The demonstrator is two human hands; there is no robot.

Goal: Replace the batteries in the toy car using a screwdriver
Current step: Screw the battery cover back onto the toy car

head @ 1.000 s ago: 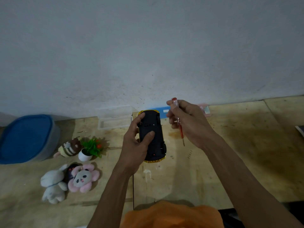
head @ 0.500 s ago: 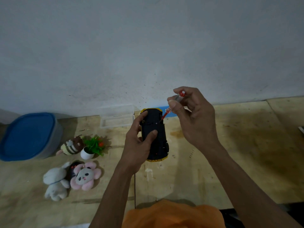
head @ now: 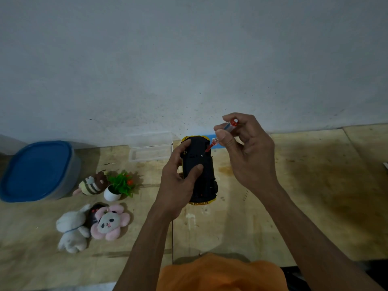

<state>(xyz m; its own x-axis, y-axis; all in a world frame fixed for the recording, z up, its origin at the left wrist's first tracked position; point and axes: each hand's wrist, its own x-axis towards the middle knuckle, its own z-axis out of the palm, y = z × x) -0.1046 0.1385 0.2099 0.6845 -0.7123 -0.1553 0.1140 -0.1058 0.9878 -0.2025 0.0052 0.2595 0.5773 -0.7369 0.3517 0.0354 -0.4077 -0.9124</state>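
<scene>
- I see my left hand (head: 176,185) wrapped around the car (head: 198,171), held upside down above the counter (head: 315,185), black underside facing up toward me.
- The thumb lies across the underside near the middle; the forefinger reaches along the car's left edge toward its far end. These fingers are clenched on the car.
- Yellow bodywork shows only as a thin rim at the near and far ends.
- My right hand (head: 249,156) pinches the screwdriver (head: 222,134) between thumb and fingertips, so those fingers are grasping the tool.
- The screwdriver slants down to the left: red cap at the top by my forefinger, clear handle in the pinch, red shaft below it.
- Its tip meets the car's underside in the far half; I cannot tell whether it sits in a screw.
- Left of the car, by the wall, a clear tray (head: 151,152) rests on the counter.
- Farther left sits a tub with a blue lid (head: 37,171).
- Between tub and car lie a striped plush (head: 92,183) and a small potted plant (head: 119,185), touching each other.
- Nearer me lie a white bunny (head: 72,229) and a pink flower plush (head: 110,222), side by side.
- An orange garment (head: 220,274) fills the bottom edge.
</scene>
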